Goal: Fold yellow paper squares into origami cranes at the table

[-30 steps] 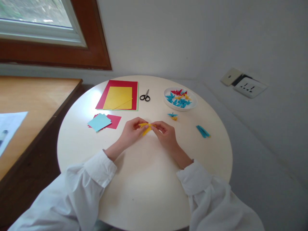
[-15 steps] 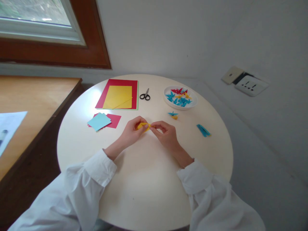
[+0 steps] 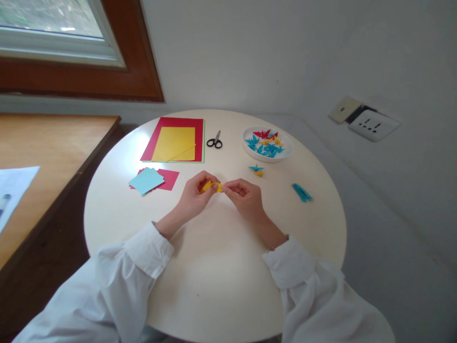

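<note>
The left hand point(image 3: 196, 192) pinched the folded yellow paper point(image 3: 207, 186) over the surface point(image 3: 214, 267), well inside its edges, seemingly to steady it for the right hand point(image 3: 247, 195), apparently clamped on the paper's right end, with scissors point(image 3: 214, 141) lying apart near the far edge.

Your left hand point(image 3: 195, 193) and right hand point(image 3: 245, 196) both pinch one folded yellow paper point(image 3: 207, 186) over the round table point(image 3: 214, 276). Scissors point(image 3: 214, 142) lie beyond — between coloured sheets point(image 3: 175, 143) and a white dish point(image 3: 268, 159) of paper birds point(image 3: 270, 150). Pale blue cards point(image 3: 146, 181) lie left of your left hand.
</note>
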Available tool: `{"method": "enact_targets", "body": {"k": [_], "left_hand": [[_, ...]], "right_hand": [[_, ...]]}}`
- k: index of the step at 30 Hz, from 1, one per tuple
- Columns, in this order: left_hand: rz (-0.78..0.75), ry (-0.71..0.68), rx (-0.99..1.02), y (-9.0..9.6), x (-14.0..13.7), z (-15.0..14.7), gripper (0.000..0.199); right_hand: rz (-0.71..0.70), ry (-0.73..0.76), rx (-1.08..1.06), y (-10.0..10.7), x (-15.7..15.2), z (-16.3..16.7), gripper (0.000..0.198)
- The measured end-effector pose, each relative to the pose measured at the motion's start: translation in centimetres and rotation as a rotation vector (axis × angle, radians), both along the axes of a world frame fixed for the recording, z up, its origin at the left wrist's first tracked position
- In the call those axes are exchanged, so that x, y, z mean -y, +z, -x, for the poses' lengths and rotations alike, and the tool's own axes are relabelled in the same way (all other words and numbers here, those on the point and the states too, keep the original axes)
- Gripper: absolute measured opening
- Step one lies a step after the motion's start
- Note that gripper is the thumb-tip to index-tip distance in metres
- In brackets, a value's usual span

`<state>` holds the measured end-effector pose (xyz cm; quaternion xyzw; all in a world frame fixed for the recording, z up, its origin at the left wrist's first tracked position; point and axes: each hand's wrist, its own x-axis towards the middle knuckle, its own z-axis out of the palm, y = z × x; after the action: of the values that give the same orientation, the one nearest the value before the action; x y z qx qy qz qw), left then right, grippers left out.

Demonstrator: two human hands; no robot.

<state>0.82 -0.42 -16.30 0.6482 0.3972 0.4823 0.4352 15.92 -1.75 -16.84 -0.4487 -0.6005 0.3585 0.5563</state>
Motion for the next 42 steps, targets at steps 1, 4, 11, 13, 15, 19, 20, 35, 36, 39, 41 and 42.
{"method": "enact_targets", "body": {"k": [1, 4, 11, 13, 15, 19, 20, 35, 36, 39, 41, 42], "left_hand": [[-0.008, -0.004, -0.008, -0.01, 0.02, 0.00, 0.014], [-0.019, -0.014, -0.061, -0.04, 0.01, 0.03, 0.017], [0.055, -0.058, -0.094, 0.26, -0.12, 0.06, 0.019], [0.060, -0.054, -0.098, 0.40, -0.14, 0.10, 0.019], [0.058, -0.045, -0.075, 0.41, -0.16, 0.17, 0.020], [0.064, -0.029, 0.008, 0.12, -0.18, 0.30, 0.020], [0.062, -0.026, 0.025, 0.05, -0.16, 0.30, 0.020], [0.036, -0.032, 0.050, 0.50, 0.30, -0.02, 0.029], [0.039, -0.031, 0.047, 0.51, 0.31, -0.03, 0.029], [0.051, -0.028, 0.047, 0.55, 0.32, -0.03, 0.029], [0.061, -0.027, 0.050, 0.56, 0.32, -0.01, 0.028], [0.065, -0.028, 0.052, 0.56, 0.31, 0.00, 0.028]], "right_hand": [[-0.016, -0.005, -0.002, 0.00, 0.02, 0.02, 0.010], [-0.064, -0.018, 0.017, -0.06, 0.05, 0.04, 0.009], [-0.160, -0.042, 0.196, -0.05, 0.21, -0.20, 0.007], [-0.173, -0.044, 0.211, -0.05, 0.24, -0.26, 0.007], [-0.174, -0.037, 0.194, -0.05, 0.24, -0.26, 0.007], [-0.129, 0.001, 0.091, -0.02, 0.26, -0.03, 0.007], [-0.113, 0.010, 0.058, -0.01, 0.27, 0.05, 0.007], [-0.034, -0.004, -0.051, 0.32, 0.56, 0.54, 0.010], [-0.034, -0.004, -0.051, 0.33, 0.58, 0.55, 0.010], [-0.033, 0.001, -0.055, 0.35, 0.60, 0.56, 0.009], [-0.037, 0.004, -0.068, 0.34, 0.60, 0.56, 0.008], [-0.039, 0.006, -0.073, 0.34, 0.59, 0.56, 0.008]]}}
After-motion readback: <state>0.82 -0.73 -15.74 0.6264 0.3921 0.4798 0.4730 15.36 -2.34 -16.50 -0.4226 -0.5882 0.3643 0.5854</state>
